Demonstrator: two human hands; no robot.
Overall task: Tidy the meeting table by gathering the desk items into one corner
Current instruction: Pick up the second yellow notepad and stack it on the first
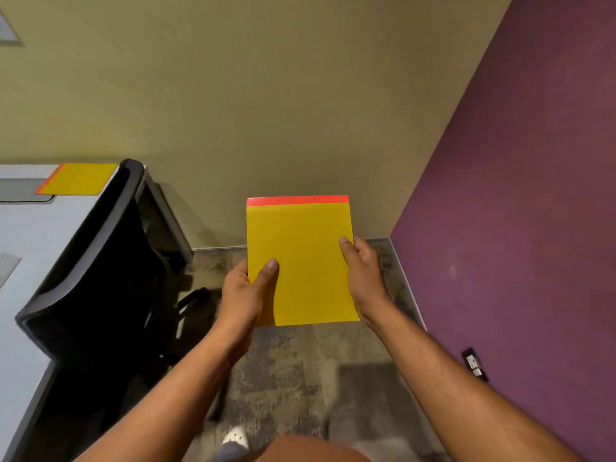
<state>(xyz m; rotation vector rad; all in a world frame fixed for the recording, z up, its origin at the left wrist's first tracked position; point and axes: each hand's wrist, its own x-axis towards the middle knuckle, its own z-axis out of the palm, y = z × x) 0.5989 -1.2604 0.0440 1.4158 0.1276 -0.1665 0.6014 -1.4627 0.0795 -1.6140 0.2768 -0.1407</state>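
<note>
A yellow notepad (306,261) with a red strip along its top edge is held up in front of me over the floor. My left hand (245,291) grips its lower left edge, thumb on the cover. My right hand (361,275) grips its right edge, thumb on the cover as well. A second yellow notepad (78,178) of the same kind lies flat on the far corner of the white table (30,235) at the left.
A black office chair (103,261) stands pushed against the table's right side. A beige wall lies ahead and a purple wall (516,211) with a black socket plate (475,363) at the right. Patterned grey carpet (316,378) runs between chair and wall.
</note>
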